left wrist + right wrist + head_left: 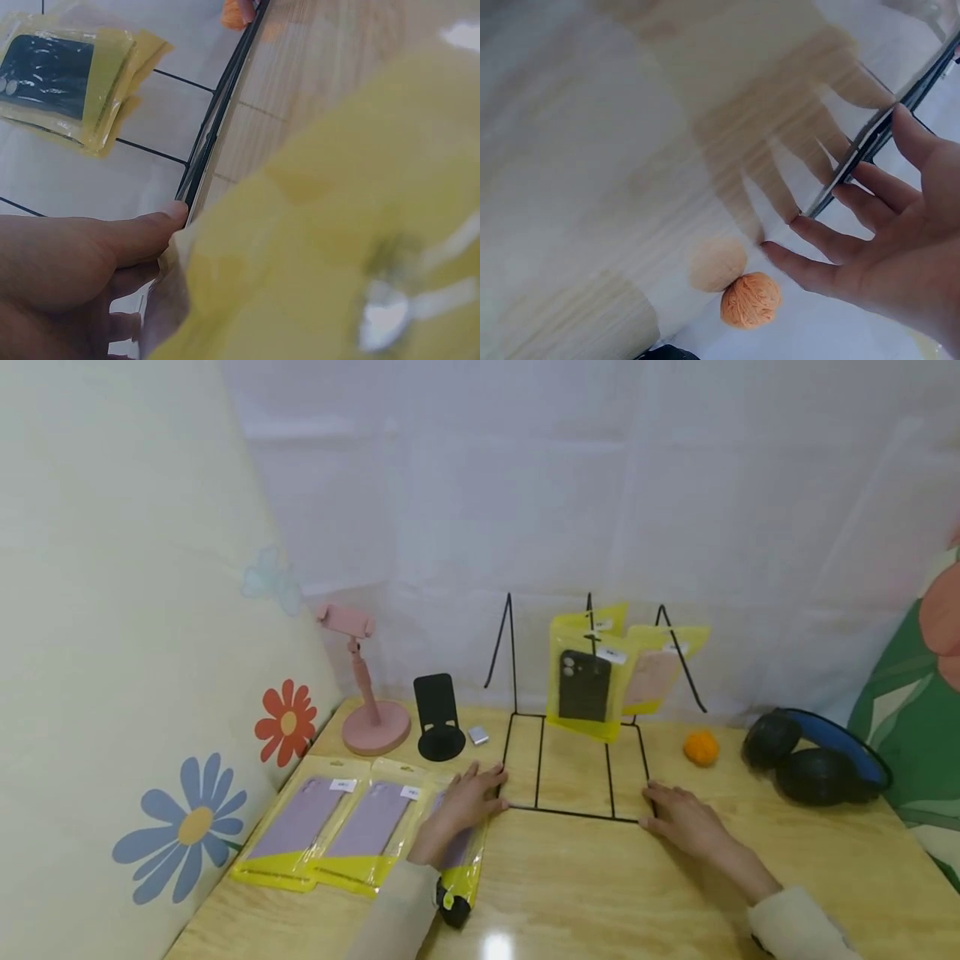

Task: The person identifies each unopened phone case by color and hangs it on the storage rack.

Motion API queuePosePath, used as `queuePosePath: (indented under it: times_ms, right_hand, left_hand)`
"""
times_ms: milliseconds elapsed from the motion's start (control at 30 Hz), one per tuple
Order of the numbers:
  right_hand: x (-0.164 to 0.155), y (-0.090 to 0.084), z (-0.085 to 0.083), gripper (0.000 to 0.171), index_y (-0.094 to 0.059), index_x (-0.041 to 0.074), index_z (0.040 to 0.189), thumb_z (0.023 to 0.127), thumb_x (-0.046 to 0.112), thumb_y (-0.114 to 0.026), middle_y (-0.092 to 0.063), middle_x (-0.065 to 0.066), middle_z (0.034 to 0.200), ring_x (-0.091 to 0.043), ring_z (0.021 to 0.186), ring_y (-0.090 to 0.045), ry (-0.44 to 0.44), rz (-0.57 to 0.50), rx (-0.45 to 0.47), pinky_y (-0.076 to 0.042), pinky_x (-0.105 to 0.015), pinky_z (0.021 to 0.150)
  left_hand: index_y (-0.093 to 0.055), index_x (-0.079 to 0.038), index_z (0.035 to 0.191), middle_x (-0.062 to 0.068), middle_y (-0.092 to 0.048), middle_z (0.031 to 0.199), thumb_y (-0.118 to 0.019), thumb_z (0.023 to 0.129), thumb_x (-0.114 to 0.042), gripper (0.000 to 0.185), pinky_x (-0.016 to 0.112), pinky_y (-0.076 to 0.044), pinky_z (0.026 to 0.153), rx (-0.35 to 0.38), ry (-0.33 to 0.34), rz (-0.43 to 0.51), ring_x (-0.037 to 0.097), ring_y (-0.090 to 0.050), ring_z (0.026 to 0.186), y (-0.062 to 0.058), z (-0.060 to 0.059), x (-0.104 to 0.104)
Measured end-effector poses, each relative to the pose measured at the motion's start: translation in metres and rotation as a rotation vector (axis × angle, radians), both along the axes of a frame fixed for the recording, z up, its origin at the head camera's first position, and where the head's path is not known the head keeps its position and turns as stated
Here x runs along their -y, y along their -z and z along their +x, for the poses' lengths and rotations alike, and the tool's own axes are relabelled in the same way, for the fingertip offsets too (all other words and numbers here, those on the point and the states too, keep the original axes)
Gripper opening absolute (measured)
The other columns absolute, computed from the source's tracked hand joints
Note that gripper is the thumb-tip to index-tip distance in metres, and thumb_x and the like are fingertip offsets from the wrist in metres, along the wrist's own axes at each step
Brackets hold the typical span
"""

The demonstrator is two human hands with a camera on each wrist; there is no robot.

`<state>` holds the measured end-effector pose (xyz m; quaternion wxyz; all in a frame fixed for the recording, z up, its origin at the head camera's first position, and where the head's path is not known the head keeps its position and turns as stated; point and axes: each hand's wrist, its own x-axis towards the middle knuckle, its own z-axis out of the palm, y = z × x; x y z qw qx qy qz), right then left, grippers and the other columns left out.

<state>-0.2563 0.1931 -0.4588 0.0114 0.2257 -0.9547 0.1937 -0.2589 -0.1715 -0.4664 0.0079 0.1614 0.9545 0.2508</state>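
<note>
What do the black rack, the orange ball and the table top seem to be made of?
Black rack: thin metal wire, probably, with a dark coating; its rods are slim, straight and rigid. Orange ball: looks like wound yarn, with a fuzzy, stranded surface in the right wrist view. Table top: wood or wood-look laminate, pale grain with a glossy glare spot.

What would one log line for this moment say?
left hand: touching wire rack front-left corner | right hand: open, at front-right corner | rack: on table, two phone cases hanging

Black wire rack [573, 768] (upright, tabletop).
</note>
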Motion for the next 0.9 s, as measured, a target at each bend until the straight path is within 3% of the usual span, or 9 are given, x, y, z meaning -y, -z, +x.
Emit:
queuePosePath:
  times_ms: [167,400,500,600,767,900]
  right_hand:
    - [0.002,0.004,0.002,0.051,-0.059,-0.003,0.128,0.09,0.031,-0.068,-0.051,-0.025,0.136,-0.053,0.118,-0.047,0.003,0.028,0.022,-0.041,-0.068,0.087]
    - [0.008,0.008,-0.001,0.047,-0.063,-0.001,0.123,0.087,0.028,-0.07,-0.056,-0.021,0.133,-0.047,0.111,-0.055,-0.032,0.065,-0.065,-0.046,-0.062,0.084]
    - [0.008,0.01,-0.001,0.046,-0.064,-0.001,0.122,0.087,0.028,-0.071,-0.056,-0.022,0.132,-0.046,0.109,-0.057,-0.039,0.074,-0.067,-0.047,-0.062,0.08]
    - [0.005,0.01,0.0,0.045,-0.065,-0.001,0.122,0.087,0.027,-0.071,-0.056,-0.022,0.132,-0.048,0.107,-0.057,-0.035,0.079,-0.074,-0.047,-0.063,0.079]
    - [0.002,0.006,-0.001,0.044,-0.065,-0.002,0.122,0.088,0.025,-0.07,-0.056,-0.023,0.132,-0.049,0.106,-0.056,-0.027,0.089,-0.097,-0.047,-0.063,0.08]
    - [0.001,0.001,-0.002,0.044,-0.064,-0.002,0.123,0.089,0.025,-0.069,-0.054,-0.024,0.134,-0.049,0.109,-0.054,-0.018,0.096,-0.083,-0.046,-0.064,0.082]
  left_hand:
    - [-0.054,-0.002,0.135,0.014,-0.043,0.147,-0.065,0.092,-0.026,0.05,0.067,-0.018,0.107,-0.007,-0.005,-0.002,0.051,-0.024,0.137,0.006,0.004,0.001]
    - [-0.058,0.0,0.131,0.015,-0.048,0.143,-0.068,0.09,-0.024,0.048,0.068,-0.022,0.105,-0.04,-0.054,0.007,0.055,-0.024,0.135,0.009,0.01,0.004]
    - [-0.061,0.002,0.127,0.016,-0.051,0.14,-0.069,0.088,-0.022,0.046,0.069,-0.026,0.102,-0.089,-0.054,-0.007,0.057,-0.025,0.133,0.005,0.014,0.004]
    - [-0.062,0.003,0.125,0.017,-0.053,0.138,-0.07,0.088,-0.02,0.045,0.071,-0.028,0.099,-0.133,-0.059,-0.013,0.057,-0.027,0.132,-0.007,0.02,0.011]
    - [-0.061,0.003,0.126,0.019,-0.05,0.14,-0.069,0.089,-0.019,0.044,0.071,-0.032,0.096,-0.182,-0.129,-0.094,0.058,-0.028,0.131,-0.031,0.033,0.05]
    - [-0.06,0.005,0.126,0.026,-0.048,0.138,-0.068,0.089,-0.019,0.045,0.07,-0.032,0.096,-0.184,-0.214,-0.176,0.058,-0.032,0.128,-0.035,0.044,0.101]
